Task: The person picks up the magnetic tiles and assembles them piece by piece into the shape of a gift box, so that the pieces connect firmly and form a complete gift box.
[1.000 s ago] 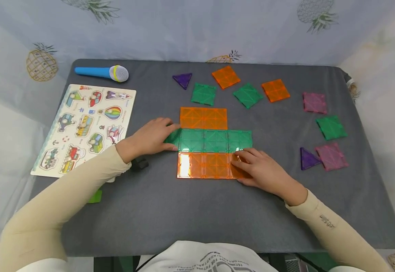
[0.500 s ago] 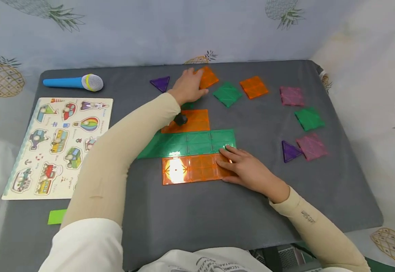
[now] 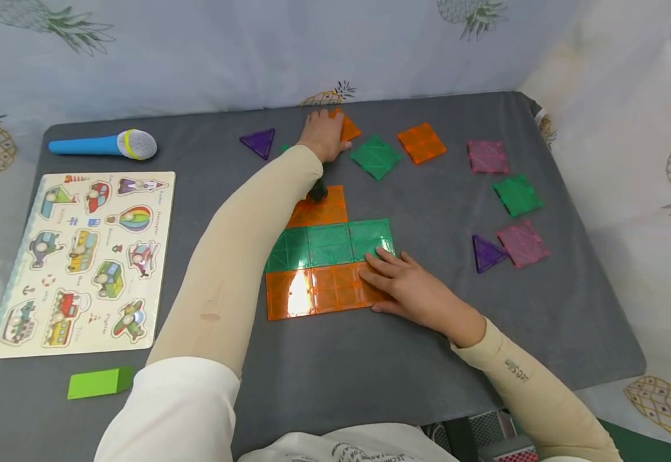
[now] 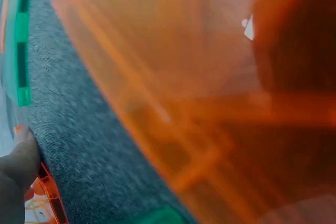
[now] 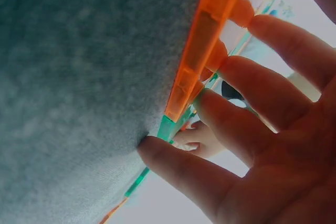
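Note:
At the table's far side my left hand [image 3: 322, 136] reaches over the left part of a loose orange magnetic tile [image 3: 349, 128]. Its thumb [image 4: 22, 163] lies at the tile's near side; the other fingertips' contact is hidden in the left wrist view. Joined flat tiles lie mid-table: a back orange row [image 3: 332, 205], a green row [image 3: 329, 245] and a front orange row [image 3: 291, 295]. My right hand [image 3: 410, 289] rests with spread, extended fingers on the front row's right tile. The right wrist view shows those fingers [image 5: 236, 124] against the orange tile's edge [image 5: 194, 61].
Loose green tiles [image 3: 376, 157], another orange tile [image 3: 422, 143], pink tiles [image 3: 487, 157] and purple triangles [image 3: 258, 142] lie around. To the left are a picture puzzle board [image 3: 81, 263], a toy microphone [image 3: 104, 145] and a bright green block [image 3: 100, 383].
My left hand has left the green row's left end and moved to the loose orange tile at the back. The right hand has stayed on the front orange row. The view has shifted.

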The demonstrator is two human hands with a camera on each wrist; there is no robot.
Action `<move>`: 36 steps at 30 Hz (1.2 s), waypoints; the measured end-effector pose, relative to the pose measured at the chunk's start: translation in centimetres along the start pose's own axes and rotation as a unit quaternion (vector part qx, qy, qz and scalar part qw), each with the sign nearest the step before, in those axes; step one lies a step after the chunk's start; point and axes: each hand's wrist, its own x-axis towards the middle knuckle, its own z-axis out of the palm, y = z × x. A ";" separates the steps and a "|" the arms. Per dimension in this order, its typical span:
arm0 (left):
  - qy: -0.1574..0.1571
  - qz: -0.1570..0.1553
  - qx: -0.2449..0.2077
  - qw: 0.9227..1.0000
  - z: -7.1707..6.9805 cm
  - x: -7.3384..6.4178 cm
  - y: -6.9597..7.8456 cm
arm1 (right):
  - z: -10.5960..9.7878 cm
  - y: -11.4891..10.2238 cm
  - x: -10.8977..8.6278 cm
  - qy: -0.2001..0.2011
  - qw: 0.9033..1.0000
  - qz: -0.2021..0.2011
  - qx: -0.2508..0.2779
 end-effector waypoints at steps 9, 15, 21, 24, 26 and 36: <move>0.024 0.085 0.003 0.996 -1.6 -3.3 -1.3 | -0.3 0.1 0.3 -0.024 1.000 0.001 -0.008; 0.055 0.225 -0.008 0.973 -2.7 -13.0 -3.9 | -0.4 0.5 0.2 -0.032 0.999 0.007 -0.023; 0.099 0.276 0.016 0.956 1.1 -24.7 -7.0 | -0.2 0.9 -0.2 -0.032 0.999 0.011 -0.013; 0.101 0.267 0.010 0.958 4.4 -29.2 -7.7 | -0.1 1.0 -0.2 -0.027 1.000 0.014 -0.002; 0.098 0.253 0.004 0.963 6.5 -31.1 -8.0 | 0.0 1.0 -0.2 -0.026 1.000 0.017 0.004; 0.146 0.215 -0.008 0.966 11.5 -31.7 -8.0 | 0.4 1.4 0.0 -0.033 0.999 0.027 0.033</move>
